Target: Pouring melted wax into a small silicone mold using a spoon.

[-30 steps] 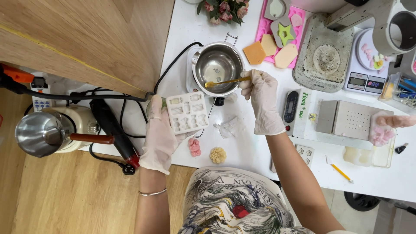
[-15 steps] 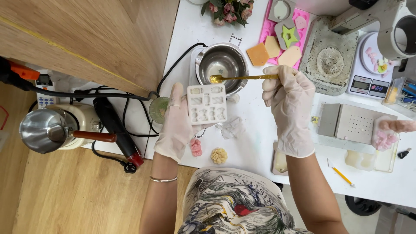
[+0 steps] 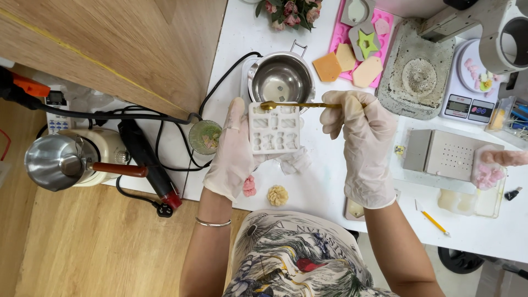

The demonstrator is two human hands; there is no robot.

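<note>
Meanwhile right hand levels spoon over mold.

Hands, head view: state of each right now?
Left hand: closed on the white silicone mold.
Right hand: closed on the gold spoon, its bowl over the mold's top edge.

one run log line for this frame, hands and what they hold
left hand: holds white mould | right hand: holds gold spoon, bowl over mould's top edge | steel pot: just behind mould
</note>
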